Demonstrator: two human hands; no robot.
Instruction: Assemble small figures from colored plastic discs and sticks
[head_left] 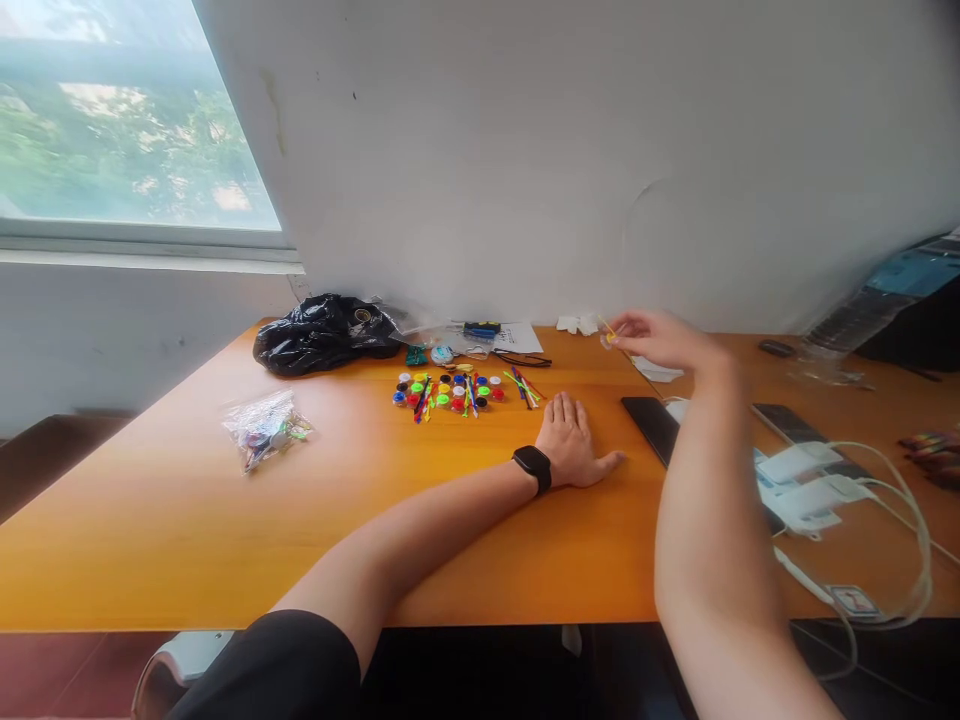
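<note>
Right of the bright caps, the left hand lies open, palm down; farther right, the right hand pinches a small yellow piece, probably best held lightly. The worktop gives moving room from its left edge, past a clear bag, to the caps; white chargers, well right, narrow it.

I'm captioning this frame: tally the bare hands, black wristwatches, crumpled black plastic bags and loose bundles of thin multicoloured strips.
Bare left hand and right hand: 2
Black wristwatch: 1
Crumpled black plastic bag: 1
Loose bundles of thin multicoloured strips: 3
Total: 7
</note>
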